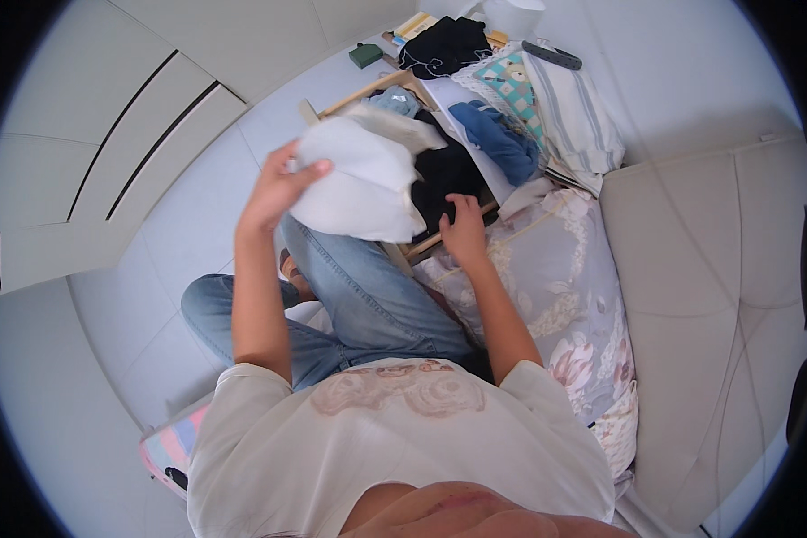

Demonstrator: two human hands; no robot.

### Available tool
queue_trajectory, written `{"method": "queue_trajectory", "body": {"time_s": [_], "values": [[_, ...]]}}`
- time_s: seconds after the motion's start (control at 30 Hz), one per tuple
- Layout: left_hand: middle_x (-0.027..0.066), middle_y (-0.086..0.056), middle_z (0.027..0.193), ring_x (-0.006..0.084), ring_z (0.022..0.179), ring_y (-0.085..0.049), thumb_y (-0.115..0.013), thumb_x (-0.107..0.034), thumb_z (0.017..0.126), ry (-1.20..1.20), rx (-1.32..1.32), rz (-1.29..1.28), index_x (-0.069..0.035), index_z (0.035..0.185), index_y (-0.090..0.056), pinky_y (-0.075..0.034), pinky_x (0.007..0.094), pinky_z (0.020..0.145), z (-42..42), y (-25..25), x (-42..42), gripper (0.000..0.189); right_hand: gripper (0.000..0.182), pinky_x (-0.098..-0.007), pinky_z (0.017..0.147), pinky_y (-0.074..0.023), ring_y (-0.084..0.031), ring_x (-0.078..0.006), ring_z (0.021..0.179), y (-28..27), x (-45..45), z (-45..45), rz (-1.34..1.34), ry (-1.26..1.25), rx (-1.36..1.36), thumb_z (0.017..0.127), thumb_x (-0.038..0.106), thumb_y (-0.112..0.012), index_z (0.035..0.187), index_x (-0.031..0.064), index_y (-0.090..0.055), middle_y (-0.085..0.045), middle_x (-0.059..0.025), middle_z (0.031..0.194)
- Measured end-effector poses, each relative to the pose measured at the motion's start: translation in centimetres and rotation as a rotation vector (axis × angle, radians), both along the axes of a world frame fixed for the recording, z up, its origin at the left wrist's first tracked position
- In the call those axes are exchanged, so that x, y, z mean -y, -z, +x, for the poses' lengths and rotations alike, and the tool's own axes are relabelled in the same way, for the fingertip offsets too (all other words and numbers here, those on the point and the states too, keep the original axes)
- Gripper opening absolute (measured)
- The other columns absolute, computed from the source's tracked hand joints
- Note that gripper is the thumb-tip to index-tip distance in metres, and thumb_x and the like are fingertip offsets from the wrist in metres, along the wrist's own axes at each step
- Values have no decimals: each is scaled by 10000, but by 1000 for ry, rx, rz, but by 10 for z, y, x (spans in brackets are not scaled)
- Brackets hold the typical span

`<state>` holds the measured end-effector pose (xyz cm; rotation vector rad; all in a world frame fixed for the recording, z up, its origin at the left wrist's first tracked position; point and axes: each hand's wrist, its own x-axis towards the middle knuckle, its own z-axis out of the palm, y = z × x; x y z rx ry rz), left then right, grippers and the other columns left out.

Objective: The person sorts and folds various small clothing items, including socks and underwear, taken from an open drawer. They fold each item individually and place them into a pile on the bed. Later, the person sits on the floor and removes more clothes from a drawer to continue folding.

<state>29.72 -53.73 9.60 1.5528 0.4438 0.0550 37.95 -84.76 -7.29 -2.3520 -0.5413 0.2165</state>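
My left hand (282, 185) grips the left edge of a white cloth (360, 181), thumb on top. The cloth is partly blurred and hangs over a wooden-edged drawer or box (356, 94). A cream fabric part (403, 128) shows behind it. My right hand (464, 228) is at the near right side of the drawer, by a black garment (447, 161). Its thumb and fingers are apart, and nothing shows between them. Beyond the cloth, a light blue denim piece (397, 101) lies in the drawer.
A bed with a floral cover (545, 269) runs along my right. On it lie a blue garment (494, 134), a teal checked cushion (511, 81) and striped fabric (571, 107). Black clothing (444, 47) and a green box (366, 56) are farther back. White cabinets (128, 101) stand left.
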Motion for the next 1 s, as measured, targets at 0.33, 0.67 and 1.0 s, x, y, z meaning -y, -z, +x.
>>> {"method": "queue_trajectory", "body": {"time_s": [0.33, 0.67, 1.0], "values": [[132, -615, 1227, 246, 1124, -600, -677, -110, 878, -580, 426, -239, 42, 1334, -468, -465, 378, 986, -95, -22, -73, 524, 1370, -651, 1093, -240, -237, -522, 1392, 7, -61, 60, -412, 84, -229, 563, 638, -839, 1556, 268, 29, -21, -338, 1545], [146, -620, 1210, 250, 1103, -602, -721, -164, 867, -664, 252, -200, 45, 1305, -493, -468, 370, 974, -145, -1, -71, 537, 1240, -527, 886, -526, -435, -483, 1237, 34, -110, 81, -826, 43, -56, 641, 254, -876, 1530, 417, -26, -67, -202, 1573], [138, -643, 1152, 224, 1050, -617, -718, -145, 862, -673, 235, -231, 56, 1249, -530, -470, 344, 946, -149, 2, -70, 475, 464, -428, 761, -551, -561, -369, 1038, 26, -93, 91, -513, 25, 293, 681, 51, -748, 1099, 160, -579, -547, -117, 1171]]}}
